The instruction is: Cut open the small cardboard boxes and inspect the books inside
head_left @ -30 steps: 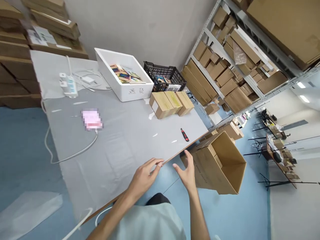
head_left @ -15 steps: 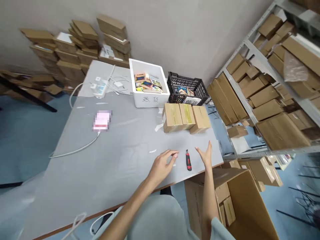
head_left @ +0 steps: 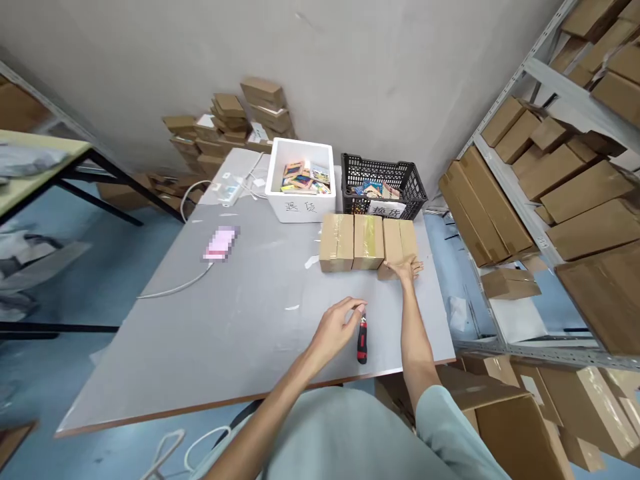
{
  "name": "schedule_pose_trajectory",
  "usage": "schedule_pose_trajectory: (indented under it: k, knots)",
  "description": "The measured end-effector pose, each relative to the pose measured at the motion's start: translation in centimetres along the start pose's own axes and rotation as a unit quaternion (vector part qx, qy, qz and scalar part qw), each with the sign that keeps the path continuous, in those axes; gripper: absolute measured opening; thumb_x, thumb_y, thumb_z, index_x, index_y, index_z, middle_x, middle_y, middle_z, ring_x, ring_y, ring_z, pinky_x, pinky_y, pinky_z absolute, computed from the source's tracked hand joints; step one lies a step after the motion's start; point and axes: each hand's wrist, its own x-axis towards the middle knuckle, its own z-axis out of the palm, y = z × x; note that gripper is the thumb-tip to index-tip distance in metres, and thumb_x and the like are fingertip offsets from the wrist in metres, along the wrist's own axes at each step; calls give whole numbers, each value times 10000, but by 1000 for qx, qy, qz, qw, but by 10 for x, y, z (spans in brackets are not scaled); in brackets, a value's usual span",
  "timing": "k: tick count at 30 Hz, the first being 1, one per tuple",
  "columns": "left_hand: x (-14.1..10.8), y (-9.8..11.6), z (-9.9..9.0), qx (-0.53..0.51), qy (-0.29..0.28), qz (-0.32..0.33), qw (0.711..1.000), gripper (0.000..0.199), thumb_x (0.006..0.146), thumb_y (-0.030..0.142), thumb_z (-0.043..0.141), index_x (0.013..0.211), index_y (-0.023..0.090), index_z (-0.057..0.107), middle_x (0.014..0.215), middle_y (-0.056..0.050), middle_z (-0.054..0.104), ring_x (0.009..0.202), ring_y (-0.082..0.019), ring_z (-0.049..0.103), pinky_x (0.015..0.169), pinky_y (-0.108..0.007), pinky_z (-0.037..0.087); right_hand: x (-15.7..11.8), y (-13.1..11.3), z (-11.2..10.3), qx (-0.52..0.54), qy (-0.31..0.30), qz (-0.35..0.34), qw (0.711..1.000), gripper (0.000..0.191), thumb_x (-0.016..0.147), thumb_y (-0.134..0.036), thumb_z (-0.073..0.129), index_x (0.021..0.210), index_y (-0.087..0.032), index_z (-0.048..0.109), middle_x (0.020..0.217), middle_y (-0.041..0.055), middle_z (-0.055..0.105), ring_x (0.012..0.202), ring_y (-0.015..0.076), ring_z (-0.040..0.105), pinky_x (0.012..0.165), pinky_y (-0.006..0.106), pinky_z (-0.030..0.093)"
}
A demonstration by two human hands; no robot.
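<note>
The person's left hand (head_left: 339, 326) is kinda half-curled with nothing in it, fingertips right by the red-and-black cutter (head_left: 362, 340) on the table (head_left: 240, 320). Right hand (head_left: 407, 268) has its fingers spread, up against the rightmost of three taped boxes (head_left: 369, 243).

On the table (head_left: 240, 340), the utility knife (head_left: 362, 345) lies at 1 o'clock, three small cartons (head_left: 369, 243) side by side at 12, the device (head_left: 221, 243) at 11. Behind the cartons stand the tub (head_left: 300, 208), left, and crate (head_left: 413, 200), right, both holding packets (head_left: 303, 177); the shelving (head_left: 530, 240) stands at 2.
</note>
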Motion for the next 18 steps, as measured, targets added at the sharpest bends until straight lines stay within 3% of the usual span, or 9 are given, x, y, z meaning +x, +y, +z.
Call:
schedule_pose_trajectory:
  k: [6, 9, 11, 14, 18]
  knots:
    - [-11, -4, 16, 4, 23, -5, 1000, 363, 1130, 468, 533, 1142, 260, 830, 1104, -61, 867, 1048, -249, 828, 941, -365, 619, 9, -11, 3, -52, -21, 5, 998, 1680, 709, -734, 992, 1847, 36, 24, 1860, 474, -158, 1815, 521, -62, 1387, 731, 204]
    - [-20, -3, 25, 2, 8, -3, 1000, 350, 1128, 443, 529, 1147, 265, 830, 1097, -57, 863, 1026, -244, 823, 873, -348, 623, 7, -17, -4, -49, -31, -6, 998, 1649, 732, -694, 975, 1848, 24, -5, 1860, 488, -119, 1808, 538, 24, 1348, 707, 300]
    - [-25, -1, 29, -3, -5, 6, 1000, 347, 1126, 436, 528, 1145, 265, 830, 1117, -60, 865, 1036, -243, 819, 837, -337, 621, 0, -15, -9, -48, -13, -28, 998, 1619, 719, -681, 972, 1847, 14, 43, 1864, 493, -6, 1794, 543, 115, 1343, 664, 314]
    - [-31, 0, 27, -8, -14, 30, 999, 338, 1119, 419, 534, 1144, 265, 834, 1134, -61, 869, 1051, -242, 819, 873, -343, 626, -23, 3, -12, -44, 38, -37, 998, 1534, 668, -679, 976, 1816, -15, 207, 1829, 467, 237, 1725, 559, 279, 1349, 642, 283]
    - [-40, -14, 3, -17, -8, 40, 999, 354, 1111, 437, 535, 1158, 268, 843, 1167, -67, 878, 1083, -254, 832, 898, -352, 640, -72, 59, -5, -11, 87, -57, 995, 1406, 607, -732, 978, 1706, -70, 405, 1695, 402, 480, 1574, 575, 472, 1309, 655, 341]
